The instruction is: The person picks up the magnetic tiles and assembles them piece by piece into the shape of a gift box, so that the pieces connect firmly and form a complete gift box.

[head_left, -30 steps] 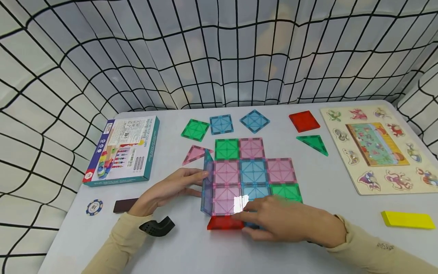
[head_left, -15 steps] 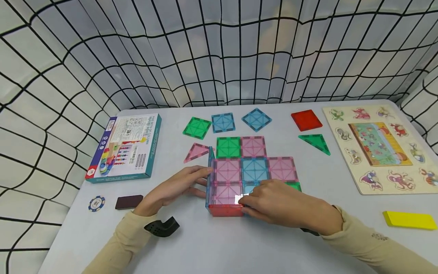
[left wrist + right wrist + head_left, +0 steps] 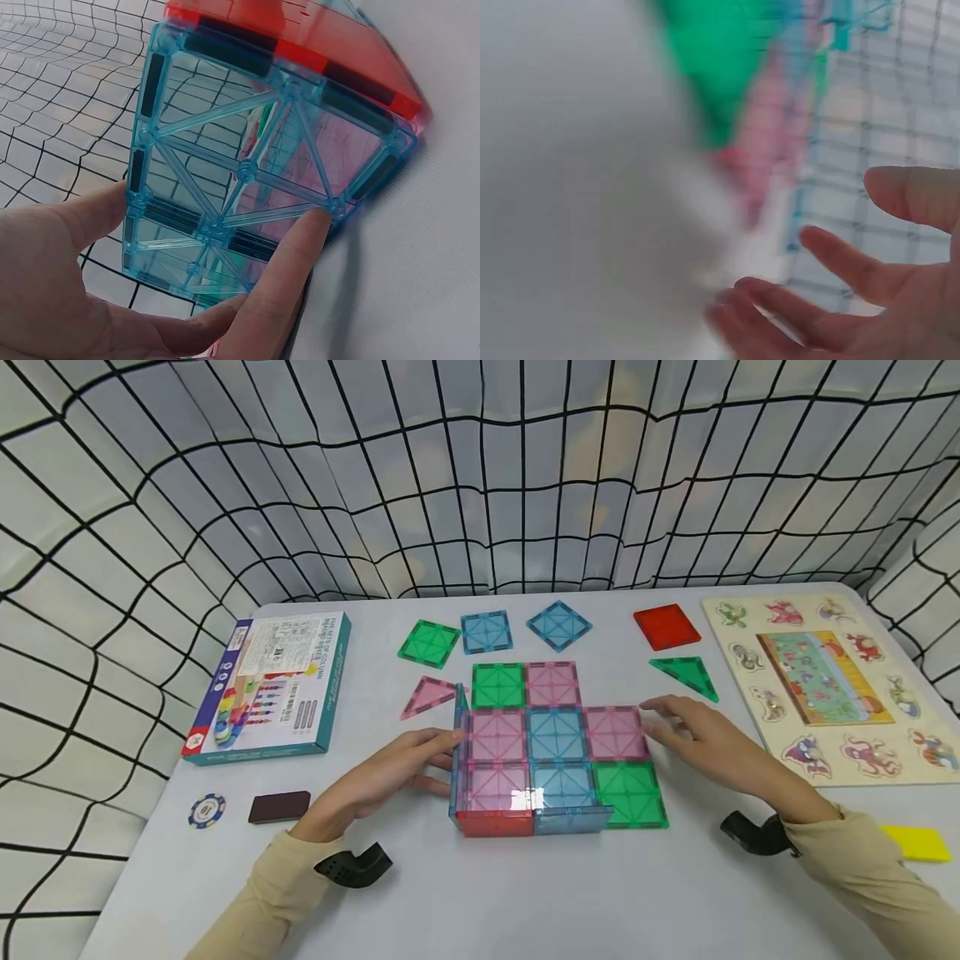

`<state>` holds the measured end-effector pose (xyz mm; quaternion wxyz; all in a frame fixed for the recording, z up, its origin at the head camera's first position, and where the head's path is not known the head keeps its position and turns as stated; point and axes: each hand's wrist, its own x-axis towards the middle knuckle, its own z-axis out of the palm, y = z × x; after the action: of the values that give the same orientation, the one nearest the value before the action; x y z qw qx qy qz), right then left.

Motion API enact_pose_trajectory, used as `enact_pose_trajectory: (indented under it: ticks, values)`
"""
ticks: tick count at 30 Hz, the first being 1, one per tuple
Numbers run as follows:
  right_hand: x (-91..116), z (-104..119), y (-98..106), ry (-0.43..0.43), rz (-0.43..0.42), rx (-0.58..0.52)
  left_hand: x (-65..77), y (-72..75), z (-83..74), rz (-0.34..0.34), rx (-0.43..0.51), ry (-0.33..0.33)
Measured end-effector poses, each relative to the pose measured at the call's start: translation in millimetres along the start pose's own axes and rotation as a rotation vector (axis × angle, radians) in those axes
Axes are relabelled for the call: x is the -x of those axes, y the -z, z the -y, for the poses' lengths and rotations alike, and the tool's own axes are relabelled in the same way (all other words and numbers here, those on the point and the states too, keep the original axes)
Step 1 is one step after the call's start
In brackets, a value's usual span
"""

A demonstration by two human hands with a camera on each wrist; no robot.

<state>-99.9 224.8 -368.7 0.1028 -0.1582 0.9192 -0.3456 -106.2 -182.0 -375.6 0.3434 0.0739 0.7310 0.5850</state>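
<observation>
Head view: the right hand (image 3: 708, 743) has left the near edge, where it was half a second ago, and is now at the layout's right side, fingers loosely spread and holding nothing; whether its fingertips touch the pink square there cannot be told. Its withdrawal uncovers a translucent blue plastic panel (image 3: 573, 820) standing at the near edge beside a translucent red plastic panel (image 3: 495, 824). The left hand (image 3: 375, 777) stays at the translucent blue plastic wall (image 3: 246, 171), fingers extended against its outer face.

That wall stands on edge along the left side of a flat layout of eight pink, blue and green square plastic tiles (image 3: 557, 735), its long axis running away from the person. The red panel meets it at the near corner; both near-edge panels run left to right.

All this lies mid-way across a smooth white table (image 3: 450, 910), enclosed by pale walls behind black netting (image 3: 525, 489). Motion blurs the right wrist view.
</observation>
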Motion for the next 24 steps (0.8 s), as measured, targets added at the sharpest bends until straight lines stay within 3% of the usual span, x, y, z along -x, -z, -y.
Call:
enact_pose_trajectory:
  ticks: [3, 6, 9, 12, 14, 16, 19, 24]
  values:
    - [8, -14, -4, -0.038, 0.013, -0.068, 0.7, 0.5, 0.1, 0.003, -0.005, 0.004]
    - [12, -16, -4, -0.065, 0.070, -0.258, 1.5, 1.9, 0.5, 0.004, -0.008, 0.005]
    - [10, -17, -1, -0.126, 0.134, -0.582, 2.0, 4.0, 1.3, 0.004, -0.004, 0.001]
    - [7, -23, 4, -0.180, 0.150, -0.994, 1.8, 5.2, 2.5, 0.001, -0.003, 0.000]
    - [5, -29, 5, -0.171, 0.171, -1.257, 1.3, 5.1, 3.6, 0.001, -0.001, 0.003]
    - [6, -34, 6, -0.139, 0.216, -1.449, 0.8, 4.6, 4.4, 0.003, 0.002, 0.006]
    - [7, -34, 6, -0.060, 0.272, -1.489, -0.1, 3.6, 4.9, 0.009, 0.009, 0.007]
    - [4, -17, 7, 0.006, 0.246, -1.215, -2.2, 2.8, 4.3, 0.019, 0.013, -0.002]
